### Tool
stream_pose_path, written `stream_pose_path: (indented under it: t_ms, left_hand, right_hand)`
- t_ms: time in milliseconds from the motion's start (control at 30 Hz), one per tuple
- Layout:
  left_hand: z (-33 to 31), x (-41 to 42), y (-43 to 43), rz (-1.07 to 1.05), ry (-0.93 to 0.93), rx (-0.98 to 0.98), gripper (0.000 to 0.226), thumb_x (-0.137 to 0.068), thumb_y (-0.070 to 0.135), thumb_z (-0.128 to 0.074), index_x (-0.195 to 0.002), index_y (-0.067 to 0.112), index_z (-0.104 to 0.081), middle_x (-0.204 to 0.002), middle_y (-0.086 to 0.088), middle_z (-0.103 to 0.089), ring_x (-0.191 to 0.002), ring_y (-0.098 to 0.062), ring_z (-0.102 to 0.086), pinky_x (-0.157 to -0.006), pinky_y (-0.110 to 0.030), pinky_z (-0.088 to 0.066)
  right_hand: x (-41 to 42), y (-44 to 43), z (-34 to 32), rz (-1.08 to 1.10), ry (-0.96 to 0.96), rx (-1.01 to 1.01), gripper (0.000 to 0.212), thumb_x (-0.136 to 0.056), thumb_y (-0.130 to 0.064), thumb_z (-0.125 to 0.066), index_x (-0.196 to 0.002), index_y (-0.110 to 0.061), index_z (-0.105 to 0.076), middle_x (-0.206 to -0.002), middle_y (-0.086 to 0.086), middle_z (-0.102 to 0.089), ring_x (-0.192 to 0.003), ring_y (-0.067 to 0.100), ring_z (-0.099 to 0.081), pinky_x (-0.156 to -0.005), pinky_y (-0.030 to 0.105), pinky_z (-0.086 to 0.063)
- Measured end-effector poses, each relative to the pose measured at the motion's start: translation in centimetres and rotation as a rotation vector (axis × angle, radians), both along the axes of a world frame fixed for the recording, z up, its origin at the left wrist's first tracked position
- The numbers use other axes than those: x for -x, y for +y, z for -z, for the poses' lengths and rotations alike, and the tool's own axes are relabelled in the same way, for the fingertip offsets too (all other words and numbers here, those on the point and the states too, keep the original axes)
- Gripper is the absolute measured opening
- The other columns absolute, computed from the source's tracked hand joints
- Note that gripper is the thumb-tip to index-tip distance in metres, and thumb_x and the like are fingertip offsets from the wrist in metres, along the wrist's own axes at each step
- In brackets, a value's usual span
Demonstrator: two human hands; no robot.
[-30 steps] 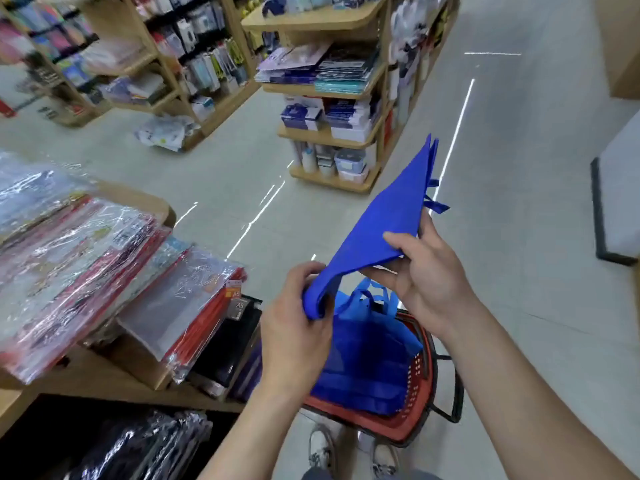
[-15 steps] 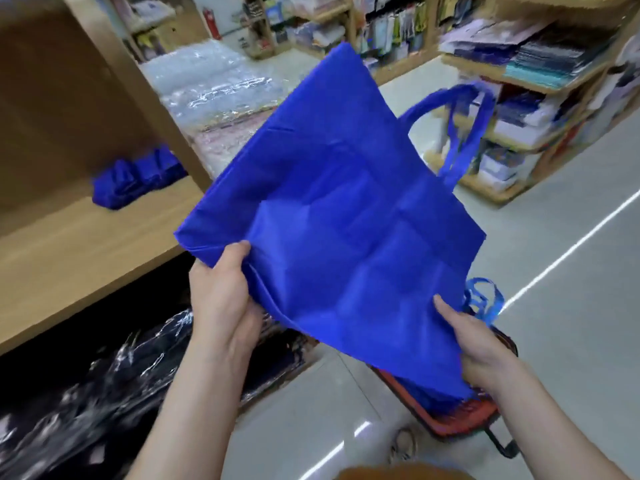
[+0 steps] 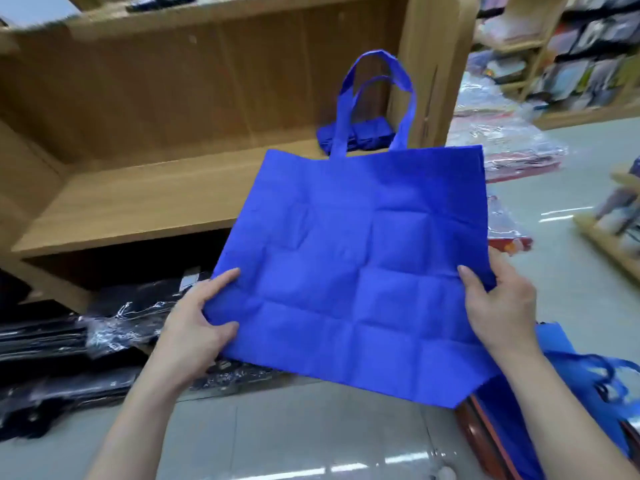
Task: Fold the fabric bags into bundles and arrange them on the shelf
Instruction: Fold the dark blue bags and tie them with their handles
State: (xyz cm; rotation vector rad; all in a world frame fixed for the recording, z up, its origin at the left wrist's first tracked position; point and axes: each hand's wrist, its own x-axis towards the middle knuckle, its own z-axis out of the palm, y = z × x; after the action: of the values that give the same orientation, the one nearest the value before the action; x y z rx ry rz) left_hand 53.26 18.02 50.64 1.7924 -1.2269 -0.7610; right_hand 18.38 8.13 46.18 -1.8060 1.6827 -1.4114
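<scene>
Item 1: bright blue non-woven fabric tote bag (image 3: 360,258), opened out flat, creased in a grid of fold lines. You hold it in the centre of the frame, out in front of the shelf edge, with its two loop handles (image 3: 377,64) pointing to the upper centre. Its lower right corner hangs above the basket.

Item 2: your left hand (image 3: 194,327), lower left of centre. It grips the bag's left edge, thumb lying on top of the fabric, fingers underneath.

Item 3: your right hand (image 3: 498,306), right of centre. It grips the bag's right edge the same way, thumb on top.

Item 4: folded dark blue fabric bundle (image 3: 369,133), upper centre. It lies on the shelf board against the upright side panel, partly hidden behind the handles.

Item 5: light wooden display shelf (image 3: 138,195), filling the upper left of the frame.

Item 6: red plastic shopping basket (image 3: 485,434), lower right corner, holding more loose blue fabric bags (image 3: 585,382).

Item 7: black goods in clear plastic wrap (image 3: 69,341), lower left, stacked below the shelf board.

Item 8: clear-wrapped packs with red inside (image 3: 512,147), right of the upright panel.

Item 9: pale glossy tiled floor (image 3: 311,431), bottom centre.
</scene>
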Motion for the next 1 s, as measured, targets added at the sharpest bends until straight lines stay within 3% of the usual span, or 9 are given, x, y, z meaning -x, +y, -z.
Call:
stream_pose_path:
  t_ms: [67, 167, 233, 300, 400, 633, 833, 933, 1000]
  left_hand:
    - [-0.1, -2.8, 2.2, -0.016, 0.016, -0.038, 0.076, -0.075, -0.018, -0.055, -0.122, 0.042, -0.06, -0.121, 0.021, -0.056, -0.079, -0.011, -0.065, -0.051, -0.026, -0.05]
    - [0.2, -6.0, 4.1, -0.161, 0.088, 0.035, 0.055, -0.083, -0.011, -0.059, -0.11, 0.036, -0.068, -0.118, 0.023, -0.058, -0.078, 0.0, -0.065, -0.053, -0.026, -0.055]
    - [0.2, -8.1, 4.4, -0.32, -0.058, 0.125, 0.045, -0.086, 0.001, -0.064, -0.088, 0.045, -0.071, -0.101, 0.029, -0.064, -0.075, -0.003, -0.063, -0.065, -0.031, -0.056]
    - [0.1, -10.1, 4.4, -0.411, -0.306, 0.176, 0.038, -0.084, 0.004, -0.068, -0.08, 0.042, -0.071, -0.092, 0.022, -0.068, -0.086, -0.012, -0.063, -0.08, -0.035, -0.051]
    - [-0.5, -13.1, 3.5, -0.461, -0.521, 0.222, 0.026, -0.08, 0.001, -0.07, -0.091, 0.023, -0.077, -0.085, 0.009, -0.068, -0.082, -0.023, -0.06, -0.077, -0.036, -0.048]
    - [0.4, -21.8, -1.7, -0.458, -0.82, 0.249, 0.024, -0.082, 0.0, -0.071, -0.099, 0.015, -0.077, -0.09, -0.003, -0.074, -0.077, -0.028, -0.054, -0.069, -0.033, -0.044]
    - [-0.6, -28.2, -8.2, -0.565, -0.819, 0.202, 0.024, -0.085, 0.001, -0.068, -0.106, 0.01, -0.075, -0.103, -0.01, -0.073, -0.092, -0.032, -0.068, -0.08, -0.042, -0.053]
    - [-1.3, -30.7, -11.9, -0.607, -0.832, 0.097, 0.032, -0.089, 0.002, -0.06, -0.119, 0.009, -0.069, -0.115, -0.014, -0.069, -0.102, -0.036, -0.065, -0.086, -0.043, -0.049]
    - [-0.8, -32.5, -14.1, -0.574, -0.845, -0.08, 0.04, -0.09, 0.006, -0.056, -0.13, 0.01, -0.061, -0.122, -0.017, -0.064, -0.109, -0.038, -0.059, -0.087, -0.043, -0.047]
  right_hand:
    - [-3.3, -0.3, -1.0, -0.011, 0.037, 0.067, 0.03, -0.082, -0.017, -0.062, -0.106, -0.001, -0.068, -0.085, -0.001, -0.058, -0.078, 0.017, -0.051, -0.068, 0.018, -0.031]
    - [-8.1, -0.9, -2.4, -0.029, 0.064, 0.184, 0.023, -0.081, -0.013, -0.066, -0.099, 0.0, -0.07, -0.08, 0.002, -0.057, -0.077, 0.012, -0.044, -0.068, 0.019, -0.029]
    - [-11.1, -1.5, -3.3, -0.07, 0.038, 0.219, 0.019, -0.085, -0.012, -0.063, -0.098, 0.0, -0.069, -0.081, 0.003, -0.057, -0.078, 0.011, -0.044, -0.069, 0.019, -0.029]
    - [-13.8, -2.7, -4.0, -0.101, 0.032, 0.226, 0.019, -0.087, -0.015, -0.06, -0.095, 0.001, -0.068, -0.078, 0.005, -0.055, -0.074, 0.02, -0.048, -0.066, 0.022, -0.028]
    - [-17.5, -5.8, -5.3, -0.189, 0.028, 0.215, 0.022, -0.086, -0.02, -0.061, -0.096, 0.0, -0.067, -0.078, 0.008, -0.059, -0.07, 0.022, -0.049, -0.065, 0.023, -0.029]
    - [-26.0, -13.8, -7.0, -0.312, -0.072, 0.292, 0.028, -0.084, -0.004, -0.069, -0.109, -0.008, -0.058, -0.094, -0.005, -0.055, -0.077, 0.01, -0.048, -0.075, 0.026, -0.041]
    - [-33.4, -21.7, -6.4, -0.362, 0.039, 0.524, 0.015, -0.084, 0.011, -0.058, -0.092, 0.002, -0.066, -0.087, 0.02, -0.055, -0.08, 0.02, -0.047, -0.072, 0.02, -0.034]
    - [-36.9, -25.1, -5.2, -0.352, 0.122, 0.436, 0.018, -0.087, -0.002, -0.055, -0.099, -0.005, -0.069, -0.093, 0.017, -0.056, -0.079, 0.025, -0.051, -0.066, 0.036, -0.043]
    - [-38.9, -27.0, -4.1, -0.359, 0.25, 0.282, 0.028, -0.087, -0.002, -0.053, -0.11, -0.009, -0.068, -0.099, 0.015, -0.057, -0.082, 0.036, -0.057, -0.067, 0.043, -0.05]
